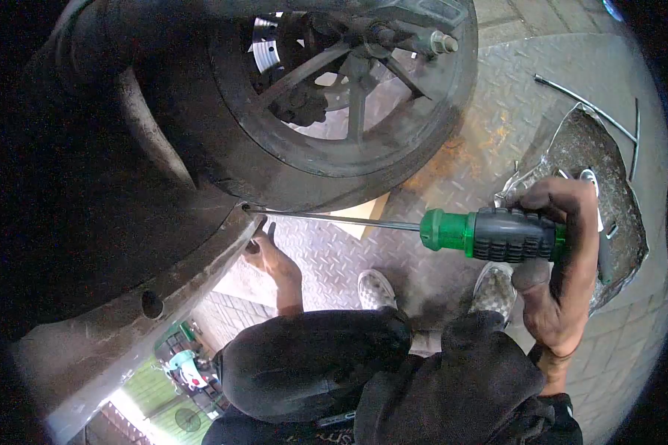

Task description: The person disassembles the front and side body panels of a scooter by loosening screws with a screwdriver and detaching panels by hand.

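A green and black screwdriver lies across the middle of the view, its long metal shaft pointing left. My right hand is wrapped round the end of its handle. The shaft's tip meets a small hole near the edge of a dirty, dark panel. Just below that tip, my left hand is at the panel's edge, its fingers partly hidden behind it; whether they hold anything does not show. Above the shaft is a wheel with dark spokes, a tyre and a brake disc.
A worn metal tray with small tools lies at the right, beside a thin metal bar. Diamond-patterned metal plate covers the floor under checkered shoes. Dark-clothed knees are at the bottom.
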A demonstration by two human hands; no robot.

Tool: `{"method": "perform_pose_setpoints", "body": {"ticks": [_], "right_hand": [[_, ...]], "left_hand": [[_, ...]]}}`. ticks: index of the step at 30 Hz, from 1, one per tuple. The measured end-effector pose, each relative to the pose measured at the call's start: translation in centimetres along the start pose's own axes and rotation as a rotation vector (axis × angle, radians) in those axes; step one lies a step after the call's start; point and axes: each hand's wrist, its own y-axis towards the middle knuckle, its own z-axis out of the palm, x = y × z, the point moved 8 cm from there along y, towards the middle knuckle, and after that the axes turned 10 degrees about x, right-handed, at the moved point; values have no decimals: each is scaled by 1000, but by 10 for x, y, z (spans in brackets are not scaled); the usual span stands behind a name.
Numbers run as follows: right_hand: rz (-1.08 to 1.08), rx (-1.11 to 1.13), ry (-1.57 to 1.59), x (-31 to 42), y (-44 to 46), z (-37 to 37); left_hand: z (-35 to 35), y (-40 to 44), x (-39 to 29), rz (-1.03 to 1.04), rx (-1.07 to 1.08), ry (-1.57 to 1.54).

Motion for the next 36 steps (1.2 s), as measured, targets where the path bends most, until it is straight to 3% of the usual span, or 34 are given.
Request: {"method": "perform_pose_setpoints", "body": {"ticks": [5,7,11,12,15,16,19,20,22,25,26,29,30,32,33,35,36], "right_hand": [[-235,-28,-41,10,-1,2],[-4,-46,-64,2,-3,-1],[2,12,6,-5,-3,-4],[-117,5,-117,1,-6,-6],[-168,-22,-115,1,-10,-2],[-21,-15,-72,-5,-7,0],[145,26,-11,-18,-2,0],[-75,4,-2,-12,2,1],[-289,-15,0,-8,-2,5],[-291,-82,96,-6,-10,2],[-109,-44,1,-7,-9,1],[69,26,-64,-18,-3,0],[-188,40,26,-12,3,2],[-446,57,116,5,-5,5],[-158,-27,72,-6,-12,4],[128,-110,24,-17,-16,-6],[156,-2,-13,-16,-7,-5]], "left_hand": [[1,-1,-3,6,-20,58],[2,-1,-3,-3,-10,70],[0,0,-1,5,-12,96],[1,0,-1,7,0,106],[1,-1,0,-11,2,114],[2,-2,1,-13,1,118],[4,-4,-1,33,-30,98],[7,-4,-5,33,-33,110],[10,-6,-4,25,-36,120],[4,-4,-2,25,-30,129],[3,-4,0,32,-10,120],[6,-3,-3,34,-2,118],[7,-3,-3,28,-15,123],[3,-3,2,34,-22,120],[3,-3,0,42,-28,120],[3,-5,-1,24,-44,117],[5,-5,-1,9,-56,114]]}}
